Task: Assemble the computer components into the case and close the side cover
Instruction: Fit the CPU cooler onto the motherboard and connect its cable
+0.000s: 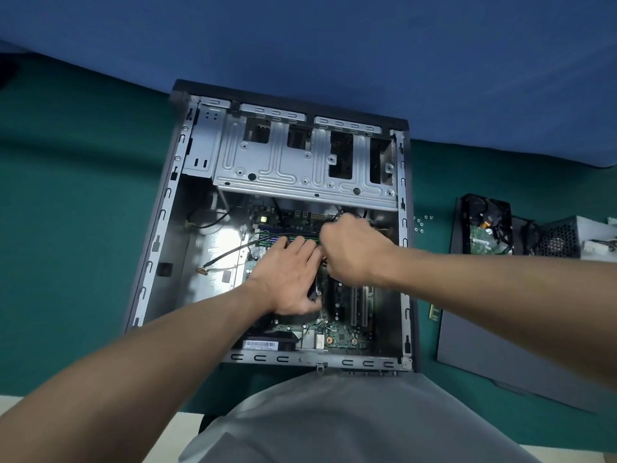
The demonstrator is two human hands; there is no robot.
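Observation:
The open computer case (pixel 157 248) lies on its side on the green table, with the motherboard (pixel 347 337) inside. My left hand (pixel 287 275) lies flat over a black CPU cooler (pixel 315 294) in the middle of the board, fingers spread and thumb hooked round its near edge. My right hand (pixel 350 252) is a closed fist just right of it, touching the left fingers, and seems to pinch a thin black cable (pixel 337 213) at its far side. The dark side cover (pixel 500 355) lies flat on the table to the right of the case.
A silver drive cage (pixel 300 158) spans the far end of the case. A loose black cable with a connector (pixel 227 255) crosses the case floor at left. Right of the case lie small screws (pixel 420 224), a hard drive in a bracket (pixel 484 228), a power supply (pixel 561 240) and a memory stick (pixel 433 312).

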